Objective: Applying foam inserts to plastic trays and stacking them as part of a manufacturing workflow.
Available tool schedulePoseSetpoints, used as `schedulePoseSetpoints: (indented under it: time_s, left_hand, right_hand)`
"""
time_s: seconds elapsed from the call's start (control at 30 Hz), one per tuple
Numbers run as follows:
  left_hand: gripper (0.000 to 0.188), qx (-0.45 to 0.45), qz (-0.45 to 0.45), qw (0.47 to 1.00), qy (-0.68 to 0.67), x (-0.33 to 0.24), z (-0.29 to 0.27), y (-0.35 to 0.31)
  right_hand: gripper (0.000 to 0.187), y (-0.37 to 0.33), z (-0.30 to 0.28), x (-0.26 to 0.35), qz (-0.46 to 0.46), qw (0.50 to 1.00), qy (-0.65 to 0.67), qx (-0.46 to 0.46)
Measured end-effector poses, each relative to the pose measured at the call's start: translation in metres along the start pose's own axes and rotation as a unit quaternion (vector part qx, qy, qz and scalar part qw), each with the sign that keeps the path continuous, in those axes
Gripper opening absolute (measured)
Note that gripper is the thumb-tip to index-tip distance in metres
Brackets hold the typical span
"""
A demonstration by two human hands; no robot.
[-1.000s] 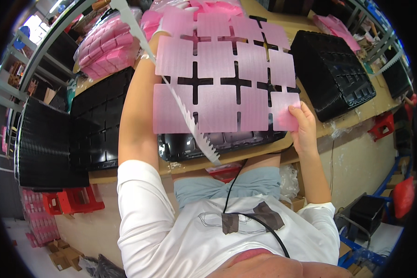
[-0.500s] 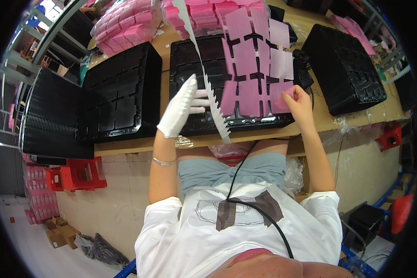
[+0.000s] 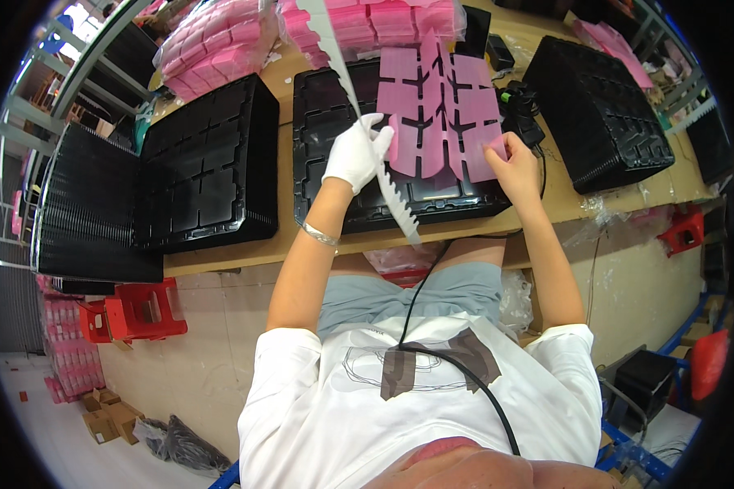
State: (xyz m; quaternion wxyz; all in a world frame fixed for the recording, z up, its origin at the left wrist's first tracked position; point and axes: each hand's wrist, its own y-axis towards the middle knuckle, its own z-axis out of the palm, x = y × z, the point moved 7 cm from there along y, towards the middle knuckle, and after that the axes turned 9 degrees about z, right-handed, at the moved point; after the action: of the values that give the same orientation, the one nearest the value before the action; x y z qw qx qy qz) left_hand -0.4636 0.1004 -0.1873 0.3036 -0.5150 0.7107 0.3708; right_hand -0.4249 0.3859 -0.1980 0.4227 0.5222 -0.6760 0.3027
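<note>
A pink die-cut sheet (image 3: 400,90), slotted and creased along its middle, lies over a black plastic tray (image 3: 334,90). My left hand (image 3: 353,155), in a white glove, is closed at the sheet's left edge, where a flap curls up beside the fingers. The fingertips are partly hidden. A white strip with a jagged edge (image 3: 328,41) slants across the view and meets the glove; I cannot tell whether the glove touches it. My bare right hand (image 3: 515,167) pinches the sheet's near right corner between thumb and fingers.
Black tray stacks stand at left (image 3: 208,163) and right (image 3: 599,114). Bagged pink sheets (image 3: 216,49) and more pink bundles (image 3: 375,24) lie at the back. A black adapter with cables (image 3: 522,114) sits right of the sheet. A red stool (image 3: 145,310) stands below the table.
My left hand has moved right to the sheet's left edge and its fingers have closed. The sheet has come down flatter over the tray; my right hand still holds its corner.
</note>
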Motion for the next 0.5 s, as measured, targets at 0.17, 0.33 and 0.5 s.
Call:
schedulePoseSetpoints:
  time_s: [0.17, 0.33, 0.5]
  left_hand:
    - [0.042, -0.061, -0.017, 0.985, -0.162, 0.045, -0.009, -0.015]
    - [0.049, -0.038, -0.138, 0.975, -0.168, 0.029, -0.009, -0.019]
    - [0.046, -0.129, -0.060, 0.978, 0.149, 0.005, -0.068, -0.059]
  right_hand:
    - [0.021, -0.007, -0.003, 0.007, -0.017, 0.999, -0.028, -0.025]
    - [0.029, -0.005, 0.001, -0.003, -0.053, 0.996, 0.002, -0.067]
    - [0.042, -0.017, -0.007, -0.001, -0.090, 0.990, 0.034, -0.104]
